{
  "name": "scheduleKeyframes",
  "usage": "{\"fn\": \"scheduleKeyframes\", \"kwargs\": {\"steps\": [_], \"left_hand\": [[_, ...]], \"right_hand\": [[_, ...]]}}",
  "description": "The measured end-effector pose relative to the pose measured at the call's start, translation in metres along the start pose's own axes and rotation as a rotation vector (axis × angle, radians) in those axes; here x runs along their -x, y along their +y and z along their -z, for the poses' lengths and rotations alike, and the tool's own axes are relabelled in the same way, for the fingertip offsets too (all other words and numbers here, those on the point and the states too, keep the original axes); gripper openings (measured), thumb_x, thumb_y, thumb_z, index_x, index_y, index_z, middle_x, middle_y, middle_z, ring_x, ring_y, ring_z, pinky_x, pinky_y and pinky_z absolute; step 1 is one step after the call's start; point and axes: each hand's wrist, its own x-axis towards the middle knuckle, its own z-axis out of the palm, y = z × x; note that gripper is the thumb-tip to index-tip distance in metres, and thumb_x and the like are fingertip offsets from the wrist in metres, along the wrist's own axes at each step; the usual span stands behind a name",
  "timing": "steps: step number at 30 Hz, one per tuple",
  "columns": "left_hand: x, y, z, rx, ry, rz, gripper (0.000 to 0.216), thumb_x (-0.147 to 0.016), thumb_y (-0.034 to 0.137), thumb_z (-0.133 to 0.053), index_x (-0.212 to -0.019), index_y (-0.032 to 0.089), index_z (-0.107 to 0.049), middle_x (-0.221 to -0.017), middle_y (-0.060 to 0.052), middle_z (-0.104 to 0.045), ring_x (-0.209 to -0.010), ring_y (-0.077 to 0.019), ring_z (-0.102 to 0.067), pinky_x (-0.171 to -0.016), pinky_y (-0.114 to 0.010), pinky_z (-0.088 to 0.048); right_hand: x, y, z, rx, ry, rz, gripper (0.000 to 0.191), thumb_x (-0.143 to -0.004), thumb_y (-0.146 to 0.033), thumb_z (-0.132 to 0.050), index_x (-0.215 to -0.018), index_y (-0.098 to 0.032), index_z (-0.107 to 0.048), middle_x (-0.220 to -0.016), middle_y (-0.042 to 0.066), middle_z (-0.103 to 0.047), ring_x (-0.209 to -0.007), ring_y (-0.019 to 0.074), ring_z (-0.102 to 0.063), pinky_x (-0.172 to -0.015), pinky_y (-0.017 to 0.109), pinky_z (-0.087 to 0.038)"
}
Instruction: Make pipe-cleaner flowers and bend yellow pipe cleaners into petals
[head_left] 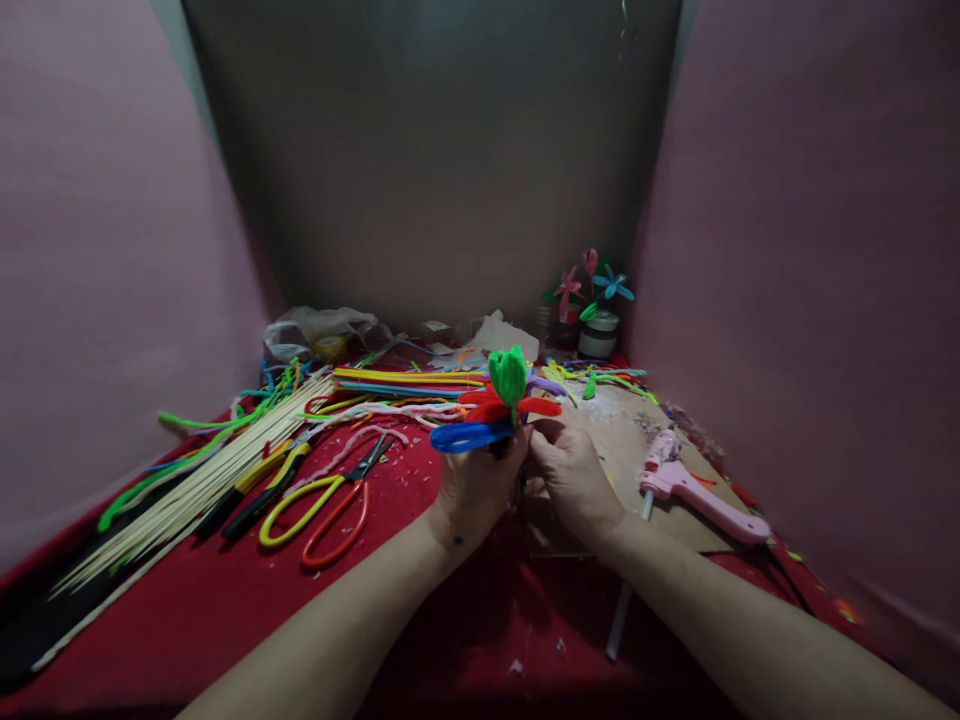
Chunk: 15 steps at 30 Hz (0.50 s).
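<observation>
Raised over the middle of the table is a pipe-cleaner flower (508,376) with a green bud on top. Red loops (487,405) spread out below the bud, and a blue loop (469,436) sticks out to the left beneath them. My left hand (480,485) is closed around the flower's base, under the blue loop. Close against it, my right hand (566,475) has its fingers pinched together at the same spot. The stem and whatever lies between the right fingertips are hidden by the hands.
Yellow-and-red scissors (330,510), pliers (262,480) and wooden sticks (202,480) lie left. Pipe cleaners (405,380) lie behind the hands. At right, a pink glue gun (697,490) rests on a board (622,470). Finished flowers (592,285) stand in jars (598,335) at the back.
</observation>
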Motion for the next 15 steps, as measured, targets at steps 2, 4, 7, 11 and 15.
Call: {"fn": "scheduleKeyframes", "kwargs": {"steps": [2, 4, 7, 11, 15], "left_hand": [[0.002, 0.0, -0.001, -0.053, 0.002, -0.097, 0.016, -0.077, 0.03, -0.055, -0.074, 0.02, -0.067, -0.07, -0.004, -0.069, -0.071, -0.0186, -0.065, -0.073, -0.029, -0.049], [0.003, 0.0, -0.002, -0.078, -0.001, -0.167, 0.018, -0.079, 0.031, -0.053, -0.074, 0.02, -0.067, -0.07, -0.004, -0.069, -0.072, -0.0184, -0.065, -0.074, -0.029, -0.049], [0.001, -0.001, -0.001, -0.101, 0.007, -0.197, 0.018, -0.079, 0.031, -0.053, -0.075, 0.021, -0.067, -0.073, -0.004, -0.07, -0.072, -0.0177, -0.065, -0.074, -0.029, -0.049], [-0.005, -0.004, 0.001, -0.059, -0.005, -0.042, 0.019, -0.076, 0.033, -0.057, -0.064, 0.019, -0.064, -0.063, -0.002, -0.067, -0.059, -0.0153, -0.061, -0.06, -0.025, -0.047], [-0.01, -0.004, 0.006, 0.085, -0.04, 0.153, 0.029, -0.072, 0.036, -0.06, -0.051, 0.016, -0.056, -0.046, 0.001, -0.056, -0.043, -0.0103, -0.048, -0.044, -0.021, -0.036]], "right_hand": [[0.0, 0.001, 0.0, -0.065, -0.007, -0.037, 0.024, -0.073, -0.035, -0.053, -0.07, -0.014, -0.062, -0.053, -0.003, -0.053, -0.048, 0.0092, -0.042, -0.047, 0.021, -0.034], [0.0, 0.002, 0.0, -0.123, -0.009, -0.084, 0.021, -0.072, -0.033, -0.054, -0.07, -0.014, -0.063, -0.048, -0.004, -0.05, -0.044, 0.0083, -0.039, -0.045, 0.021, -0.032], [0.0, -0.003, -0.002, -0.237, -0.03, -0.148, 0.017, -0.07, -0.03, -0.056, -0.07, -0.014, -0.063, -0.045, -0.005, -0.048, -0.041, 0.0076, -0.037, -0.044, 0.021, -0.032], [0.0, -0.009, -0.004, -0.414, -0.085, -0.212, 0.017, -0.064, -0.03, -0.066, -0.072, -0.015, -0.064, -0.053, -0.003, -0.057, -0.046, 0.0084, -0.047, -0.049, 0.021, -0.037], [-0.001, -0.007, -0.001, -0.581, -0.221, -0.331, 0.019, -0.061, -0.027, -0.071, -0.073, -0.014, -0.063, -0.059, 0.0, -0.061, -0.051, 0.011, -0.055, -0.05, 0.022, -0.041]]}}
